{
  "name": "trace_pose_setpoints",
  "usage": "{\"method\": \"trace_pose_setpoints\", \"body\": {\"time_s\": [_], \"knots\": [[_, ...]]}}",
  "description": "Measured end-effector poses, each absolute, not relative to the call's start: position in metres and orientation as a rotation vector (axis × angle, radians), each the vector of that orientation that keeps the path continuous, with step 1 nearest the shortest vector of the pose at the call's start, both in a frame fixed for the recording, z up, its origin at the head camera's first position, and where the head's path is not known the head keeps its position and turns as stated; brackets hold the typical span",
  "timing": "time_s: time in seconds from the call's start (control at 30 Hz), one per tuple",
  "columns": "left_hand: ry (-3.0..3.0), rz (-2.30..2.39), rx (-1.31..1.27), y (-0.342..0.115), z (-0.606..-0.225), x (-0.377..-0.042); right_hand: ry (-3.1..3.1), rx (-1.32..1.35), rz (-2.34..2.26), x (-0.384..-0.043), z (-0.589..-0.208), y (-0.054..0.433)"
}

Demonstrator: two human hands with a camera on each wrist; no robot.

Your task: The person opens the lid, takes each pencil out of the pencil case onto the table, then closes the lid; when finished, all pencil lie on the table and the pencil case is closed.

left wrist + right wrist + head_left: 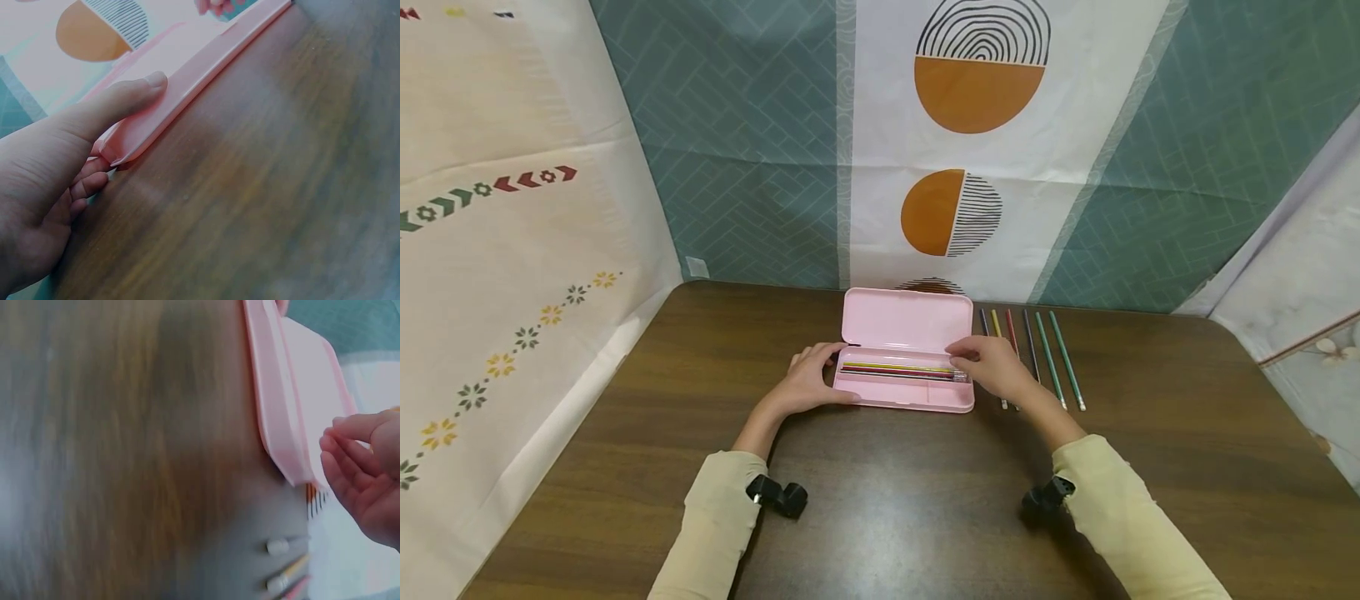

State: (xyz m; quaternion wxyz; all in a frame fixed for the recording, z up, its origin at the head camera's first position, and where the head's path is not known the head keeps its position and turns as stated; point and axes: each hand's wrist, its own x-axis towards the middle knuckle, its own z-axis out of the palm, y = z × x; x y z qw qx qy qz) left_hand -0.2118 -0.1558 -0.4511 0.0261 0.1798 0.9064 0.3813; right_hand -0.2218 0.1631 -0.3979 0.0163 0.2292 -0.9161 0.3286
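A pink pencil case point(880, 398) lies on the table with its lid point(906, 321) raised at the back. Several pencils point(895, 371), striped red, yellow and dark, lie side by side in its rear compartment, metal ends to the right. My left hand point(808, 379) grips the case's left end; in the left wrist view the thumb point(134, 97) presses on the front wall while the other fingers go round the end. Over the right end hovers my right hand point(996, 367), fingers loosely bent and thumb near the index finger; nothing shows between the fingertips point(331, 439).
To the right of the case, several more pencils lie in a row, among them a red pencil point(1012, 333), a dark pencil point(1032, 346) and a green pencil point(1067, 358). The brown wooden table point(880, 500) ends at a hanging patterned cloth point(752, 167) behind.
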Motion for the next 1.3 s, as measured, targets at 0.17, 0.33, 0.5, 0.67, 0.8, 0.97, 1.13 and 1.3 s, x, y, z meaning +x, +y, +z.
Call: {"method": "trace_pose_setpoints", "body": {"time_s": [0.17,0.33,0.5,0.67,0.8,0.97,1.13,1.3], "knots": [[2.798,1.187,0.561,-0.155,-0.450,-0.212,-2.852,0.746,1.082,-0.224,-0.403,0.145],[2.800,1.184,0.566,-0.155,-0.450,-0.212,-2.887,0.781,1.071,-0.227,-0.406,0.131],[2.795,1.183,0.557,-0.154,-0.450,-0.212,-2.937,0.875,0.942,-0.228,-0.410,0.125],[2.795,1.185,0.549,-0.154,-0.449,-0.211,-2.941,0.881,0.891,-0.230,-0.412,0.120],[2.793,1.177,0.544,-0.154,-0.449,-0.211,-2.978,0.860,0.857,-0.230,-0.409,0.115],[2.793,1.181,0.546,-0.156,-0.449,-0.210,-3.024,0.843,0.789,-0.229,-0.404,0.109],[2.803,1.172,0.556,-0.157,-0.450,-0.211,-3.065,0.859,0.713,-0.225,-0.400,0.103],[2.793,1.180,0.555,-0.156,-0.450,-0.211,-3.064,0.849,0.621,-0.223,-0.400,0.102]]}}
